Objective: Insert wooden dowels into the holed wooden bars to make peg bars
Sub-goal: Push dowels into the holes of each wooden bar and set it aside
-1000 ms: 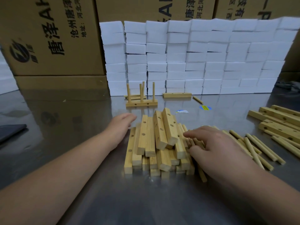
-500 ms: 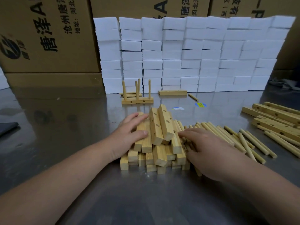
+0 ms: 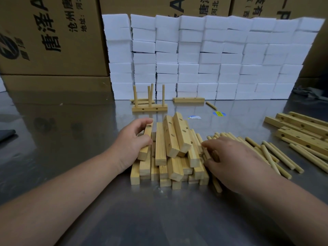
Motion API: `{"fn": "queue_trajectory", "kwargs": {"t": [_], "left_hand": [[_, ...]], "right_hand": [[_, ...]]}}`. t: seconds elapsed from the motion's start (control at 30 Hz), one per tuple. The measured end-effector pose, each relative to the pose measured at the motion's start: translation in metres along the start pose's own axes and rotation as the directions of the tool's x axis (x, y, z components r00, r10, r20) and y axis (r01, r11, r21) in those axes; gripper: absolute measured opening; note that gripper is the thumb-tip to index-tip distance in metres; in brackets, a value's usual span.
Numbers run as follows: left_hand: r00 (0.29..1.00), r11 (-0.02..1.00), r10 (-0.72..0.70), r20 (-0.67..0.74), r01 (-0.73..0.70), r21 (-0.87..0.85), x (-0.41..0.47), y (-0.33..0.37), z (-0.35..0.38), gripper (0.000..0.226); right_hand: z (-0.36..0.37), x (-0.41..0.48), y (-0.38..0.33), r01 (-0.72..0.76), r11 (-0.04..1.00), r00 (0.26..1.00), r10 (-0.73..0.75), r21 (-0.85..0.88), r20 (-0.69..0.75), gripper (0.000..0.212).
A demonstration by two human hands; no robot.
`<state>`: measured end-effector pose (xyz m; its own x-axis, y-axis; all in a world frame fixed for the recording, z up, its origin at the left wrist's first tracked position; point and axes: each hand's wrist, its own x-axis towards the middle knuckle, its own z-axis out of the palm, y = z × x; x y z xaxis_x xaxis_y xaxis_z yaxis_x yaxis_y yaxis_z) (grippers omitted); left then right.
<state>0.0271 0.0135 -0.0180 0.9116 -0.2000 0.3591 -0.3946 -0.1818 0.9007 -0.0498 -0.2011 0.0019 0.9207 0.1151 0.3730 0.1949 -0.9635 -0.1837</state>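
One holed bar gripped by left hand at pile's nine o'clock, right hand laid over dowels, grasp unclear

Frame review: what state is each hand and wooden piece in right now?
Pile: bars heaped loosely, top two tilted.
Left hand: grips bar at pile's left edge.
Right hand: curled over dowels, grip unclear.
Dowels: lying loose.
Peg bar: standing, dowels upright in it.
Back bar: lying, no dowels in.
Long bars: lying, no dowels in.

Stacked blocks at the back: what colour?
The stacked blocks are white, best seen in head view.
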Motion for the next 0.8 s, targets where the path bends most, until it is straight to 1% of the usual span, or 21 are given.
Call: {"fn": "queue_trajectory", "kwargs": {"t": [0.1,0.2,0.3,0.37,0.43,0.53,0.63,0.7,0.8], "left_hand": [[0.998,0.998,0.019,-0.062,-0.023,-0.061,0.002,-0.001,0.001,0.051],[0.991,0.993,0.024,-0.131,-0.038,-0.108,0.003,0.0,-0.001,0.045],[0.984,0.985,0.029,-0.174,-0.057,-0.161,0.004,0.001,-0.003,0.043],[0.983,0.987,0.042,-0.176,-0.068,-0.145,0.004,0.003,-0.002,0.046],[0.978,0.988,0.055,-0.199,-0.082,-0.134,0.005,0.006,-0.002,0.047],[0.98,0.984,0.052,-0.194,-0.084,-0.16,0.007,0.009,-0.004,0.048],[0.988,0.985,0.033,-0.153,-0.058,-0.163,0.008,0.009,-0.004,0.052],[0.987,0.989,0.049,-0.155,-0.07,-0.131,0.01,0.008,-0.003,0.058],[0.986,0.99,0.087,-0.142,-0.102,-0.1,0.011,0.012,0.0,0.065]], "right_hand": [[-0.001,0.0,-0.001,-0.044,0.999,0.999,0.043,-0.019,-0.011,0.025],[-0.004,0.001,-0.002,-0.1,0.994,0.994,0.098,-0.034,-0.049,0.024],[-0.01,0.003,0.0,-0.188,0.979,0.975,0.176,-0.084,-0.133,0.026],[-0.014,0.005,0.003,-0.252,0.966,0.952,0.235,-0.065,-0.198,0.028],[-0.017,0.005,0.007,-0.268,0.963,0.935,0.253,-0.027,-0.248,0.029],[-0.019,0.005,0.009,-0.204,0.973,0.912,0.229,0.109,-0.339,0.034],[-0.016,0.001,0.001,-0.081,0.963,0.904,0.18,0.258,-0.388,0.037],[-0.011,-0.001,-0.003,-0.018,0.95,0.914,0.142,0.313,-0.38,0.036],[-0.005,-0.001,-0.005,0.003,0.928,0.93,0.134,0.372,-0.342,0.034]]}}
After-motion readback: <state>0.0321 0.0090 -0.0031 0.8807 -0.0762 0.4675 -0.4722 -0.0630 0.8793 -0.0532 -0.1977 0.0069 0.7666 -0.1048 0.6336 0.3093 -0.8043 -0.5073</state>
